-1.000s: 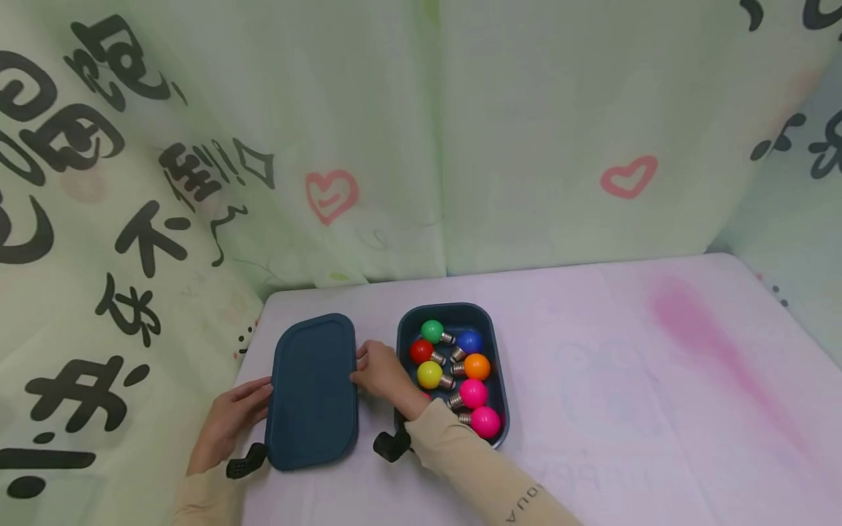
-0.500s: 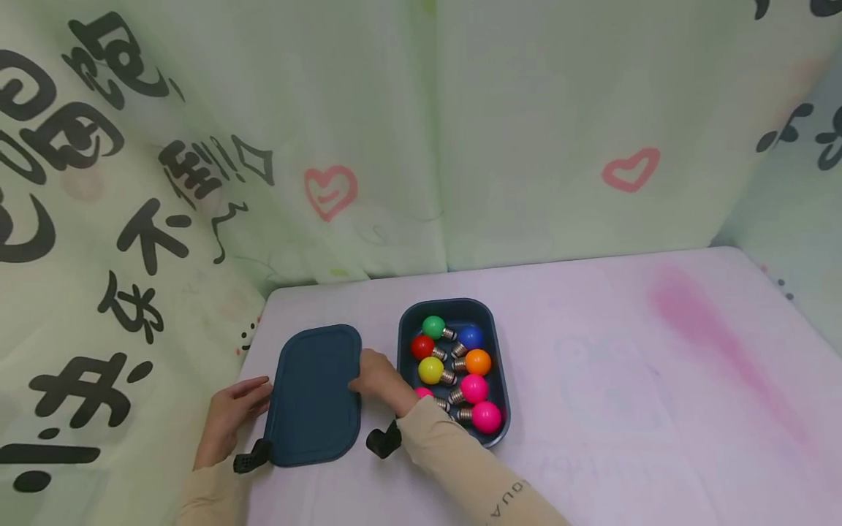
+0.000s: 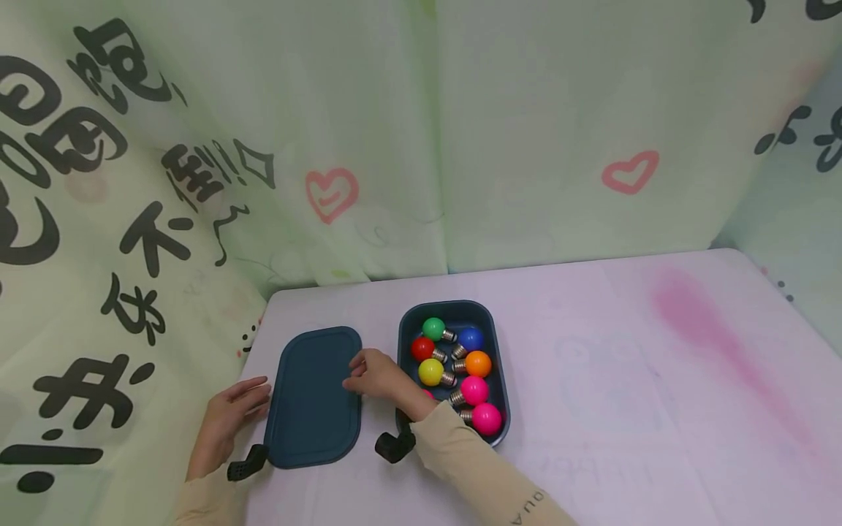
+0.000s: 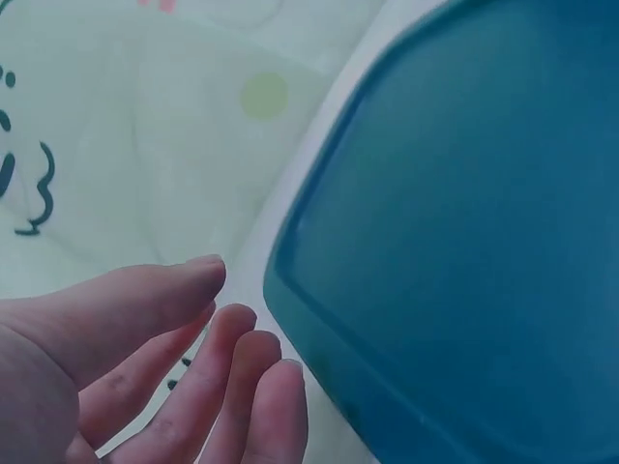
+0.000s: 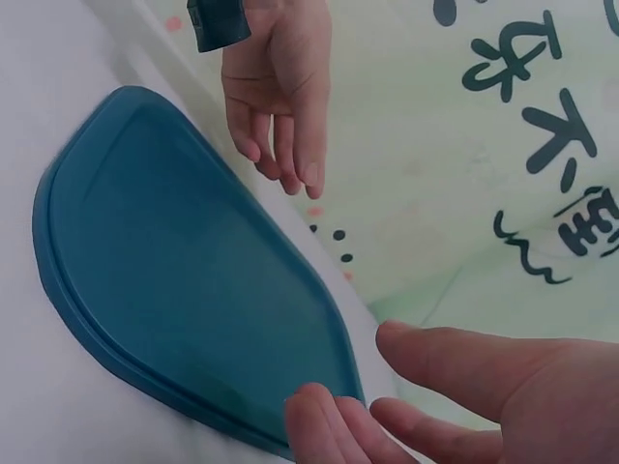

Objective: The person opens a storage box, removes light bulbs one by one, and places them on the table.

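Note:
A dark blue rounded lid (image 3: 312, 416) lies flat at the table's left side. My left hand (image 3: 226, 418) is beside its left edge, fingers loosely bent; in the left wrist view a gap separates the fingertips (image 4: 280, 387) from the lid (image 4: 455, 232). At the lid's right edge is my right hand (image 3: 383, 380), thumb and fingers apart and holding nothing; whether a fingertip touches the rim I cannot tell. Right of it stands a matching dark blue box (image 3: 498, 380) holding several coloured bulbs, among them an orange bulb (image 3: 478, 363). My right forearm hides the box's lower left part.
The table (image 3: 592, 409) has a pale pink cloth that stretches far to the right of the box. A printed curtain (image 3: 526, 109) closes off the back and left. Black wrist-camera mounts (image 3: 395, 446) stick out from both wrists.
The lid's far edge has come slightly nearer to me, and the lid now lies still. My right hand has let go of its right edge, the fingers spreading. The left hand has barely moved.

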A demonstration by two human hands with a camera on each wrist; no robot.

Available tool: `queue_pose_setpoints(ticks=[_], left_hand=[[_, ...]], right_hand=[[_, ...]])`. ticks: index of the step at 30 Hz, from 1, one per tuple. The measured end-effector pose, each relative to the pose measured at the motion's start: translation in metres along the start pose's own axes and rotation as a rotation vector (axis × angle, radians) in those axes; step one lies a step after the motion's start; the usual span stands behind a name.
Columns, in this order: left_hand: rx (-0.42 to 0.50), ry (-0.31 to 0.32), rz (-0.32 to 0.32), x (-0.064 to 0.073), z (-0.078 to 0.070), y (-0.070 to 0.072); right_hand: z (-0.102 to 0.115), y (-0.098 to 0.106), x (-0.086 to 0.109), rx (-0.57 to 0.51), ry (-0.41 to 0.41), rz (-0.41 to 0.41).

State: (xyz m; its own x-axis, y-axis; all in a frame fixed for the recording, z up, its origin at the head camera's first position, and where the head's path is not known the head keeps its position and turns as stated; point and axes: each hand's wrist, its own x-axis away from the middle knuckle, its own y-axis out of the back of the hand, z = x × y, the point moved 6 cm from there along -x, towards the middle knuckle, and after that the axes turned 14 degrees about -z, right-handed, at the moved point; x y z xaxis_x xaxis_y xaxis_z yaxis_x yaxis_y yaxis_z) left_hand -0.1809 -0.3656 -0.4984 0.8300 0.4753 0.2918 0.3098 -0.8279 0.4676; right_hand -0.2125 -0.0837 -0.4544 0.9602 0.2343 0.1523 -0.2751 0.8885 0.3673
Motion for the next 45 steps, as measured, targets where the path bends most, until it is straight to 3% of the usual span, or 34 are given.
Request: queue_pose_setpoints(ticks=[21, 33, 45], left_hand=[[0.195, -0.038, 0.047, 0.041, -0.035, -0.027], [0.294, -0.006, 0.110, 0.065, -0.027, -0.057], [0.343, -0.021, 0.130, 0.081, -0.037, -0.073]], right_hand=[[0.009, 0.046, 0.031, -0.123, 0.062, 0.025], [-0.006, 0.067, 0.044, -0.194, 0.082, 0.050], [-0.013, 0.100, 0.063, -0.182, 0.122, 0.016]])
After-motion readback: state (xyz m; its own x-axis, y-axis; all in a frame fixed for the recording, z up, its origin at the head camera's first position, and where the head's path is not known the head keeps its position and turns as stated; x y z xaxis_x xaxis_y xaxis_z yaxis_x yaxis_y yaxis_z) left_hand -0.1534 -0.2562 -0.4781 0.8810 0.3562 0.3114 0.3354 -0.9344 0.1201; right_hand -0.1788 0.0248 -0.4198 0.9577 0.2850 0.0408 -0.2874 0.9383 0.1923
